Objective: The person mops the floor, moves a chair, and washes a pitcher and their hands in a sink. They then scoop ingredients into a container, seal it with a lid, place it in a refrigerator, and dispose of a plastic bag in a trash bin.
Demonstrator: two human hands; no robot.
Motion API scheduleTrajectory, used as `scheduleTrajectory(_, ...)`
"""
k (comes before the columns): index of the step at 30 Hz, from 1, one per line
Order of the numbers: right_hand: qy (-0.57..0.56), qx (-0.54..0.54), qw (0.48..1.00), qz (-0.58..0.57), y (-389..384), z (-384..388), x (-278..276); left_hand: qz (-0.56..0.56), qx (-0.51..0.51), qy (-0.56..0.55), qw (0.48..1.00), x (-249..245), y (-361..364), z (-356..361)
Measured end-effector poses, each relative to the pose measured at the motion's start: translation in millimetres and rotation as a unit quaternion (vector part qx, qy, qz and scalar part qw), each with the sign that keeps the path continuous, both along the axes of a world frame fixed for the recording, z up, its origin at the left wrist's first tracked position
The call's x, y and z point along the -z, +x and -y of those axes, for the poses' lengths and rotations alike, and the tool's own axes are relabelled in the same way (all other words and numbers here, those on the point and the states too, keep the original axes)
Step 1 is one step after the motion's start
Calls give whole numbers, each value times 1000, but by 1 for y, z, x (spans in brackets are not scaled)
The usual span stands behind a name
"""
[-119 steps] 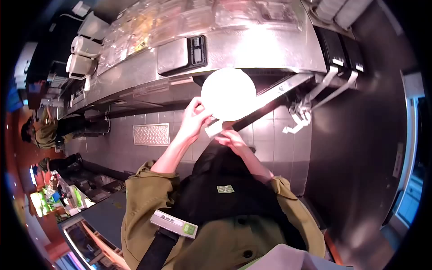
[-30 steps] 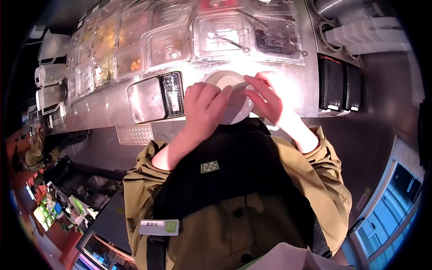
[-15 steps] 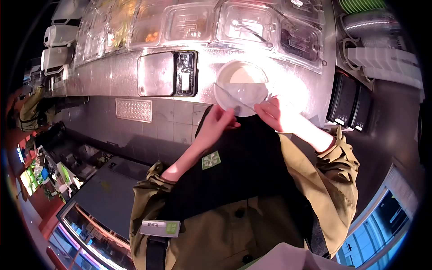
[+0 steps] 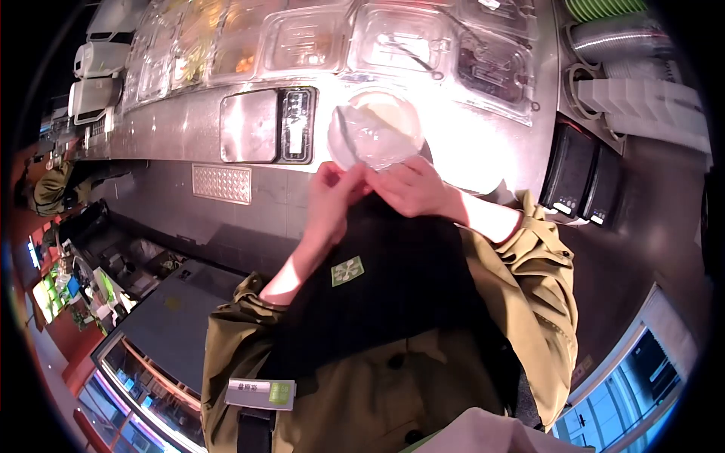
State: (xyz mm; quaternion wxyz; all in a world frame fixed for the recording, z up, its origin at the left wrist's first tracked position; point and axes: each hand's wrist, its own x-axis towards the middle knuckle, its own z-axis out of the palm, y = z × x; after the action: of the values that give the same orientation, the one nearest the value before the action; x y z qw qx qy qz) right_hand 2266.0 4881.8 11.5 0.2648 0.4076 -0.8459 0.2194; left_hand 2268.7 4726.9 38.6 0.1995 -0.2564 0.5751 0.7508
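Observation:
A clear plastic bag (image 4: 368, 140) spreads up from my fingertips, crinkled and shiny under the bright light. Its near edge is pinched in my left hand (image 4: 332, 195) and my right hand (image 4: 411, 186), whose fingertips meet at the middle. Behind the bag, a round white bowl (image 4: 400, 109) sits by the counter's near edge, partly covered by the bag in this view. To the left lies a flat kitchen scale (image 4: 253, 127) with a dark control panel facing my hands.
Clear-lidded food containers (image 4: 306, 41) line the back of the steel counter (image 4: 174, 124). Black box-like units (image 4: 578, 170) stand at the right, below stacked white containers (image 4: 642, 106). Another person (image 4: 57, 189) is far off at the left.
Both hands have moved left and drawn together at the bag's near edge. The bag has shifted left and up over the bowl. My view has turned slightly.

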Motion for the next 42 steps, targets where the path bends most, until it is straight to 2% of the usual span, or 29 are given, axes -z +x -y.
scheduleTrajectory(2, 5, -3, 1000, 16, -4, 0, -8, 21, -21, 19, 999, -1, -8, 5)
scheduleTrajectory(4, -15, -40, 999, 33, -13, -9, -20, 17, 10, -19, 1000, -5, -10, 5)
scheduleTrajectory(5, -37, -51, 995, 79, -18, -19, -23, 13, 23, -28, 999, -6, -13, 8)
scheduleTrajectory(7, -139, 35, 953, 266, -37, -50, -8, 10, 38, -26, 999, -5, -19, 14)
scheduleTrajectory(8, -155, 92, 939, 292, -57, -59, 3, 11, 43, -16, 999, -5, -22, 17)
scheduleTrajectory(9, -83, 186, 974, 102, -82, -64, -8, 13, 50, -7, 999, -5, -26, 20)
scheduleTrajectory(12, 0, 182, 968, 172, -145, -71, 32, 15, 87, -33, 996, -12, -46, 35)
scheduleTrajectory(13, 24, 157, 973, 168, -163, -70, 46, 2, 59, 4, 998, -20, -51, 34)
scheduleTrajectory(14, 58, 157, 967, 194, -181, -68, 58, -10, 93, -16, 996, -17, -58, 45)
scheduleTrajectory(16, 127, 156, 948, 248, -207, -62, 79, 17, 100, -36, 994, -42, -74, 51)
scheduleTrajectory(17, 122, 162, 952, 227, -212, -60, 79, 15, 114, -44, 992, -59, -82, 52)
scheduleTrajectory(20, 181, 131, 936, 274, -229, -59, 76, -21, 144, -74, 987, -83, -106, 62)
scheduleTrajectory(25, 159, 121, 937, 286, -204, -66, 53, -105, 172, -190, 961, -106, -155, 45)
scheduleTrajectory(29, 89, 107, 929, 344, -148, -76, 35, -171, 232, -276, 917, -99, -193, 26)
scheduleTrajectory(31, 76, 99, 938, 323, -115, -83, 31, -182, 251, -348, 885, -95, -201, 5)
scheduleTrajectory(32, 72, 94, 943, 311, -102, -88, 27, -228, 242, -333, 882, -83, -205, 2)
scheduleTrajectory(34, 114, 75, 941, 311, -84, -98, 13, -274, 277, -408, 826, -72, -210, -9)
scheduleTrajectory(35, 135, 66, 939, 310, -77, -103, 8, -291, 289, -405, 817, -65, -214, -12)
scheduleTrajectory(38, 40, 92, 949, 301, -59, -108, 12, -369, 312, -504, 716, -50, -217, -26)
scheduleTrajectory(42, 24, 117, 938, 326, -48, -113, 10, -437, 315, -519, 663, -31, -216, -33)
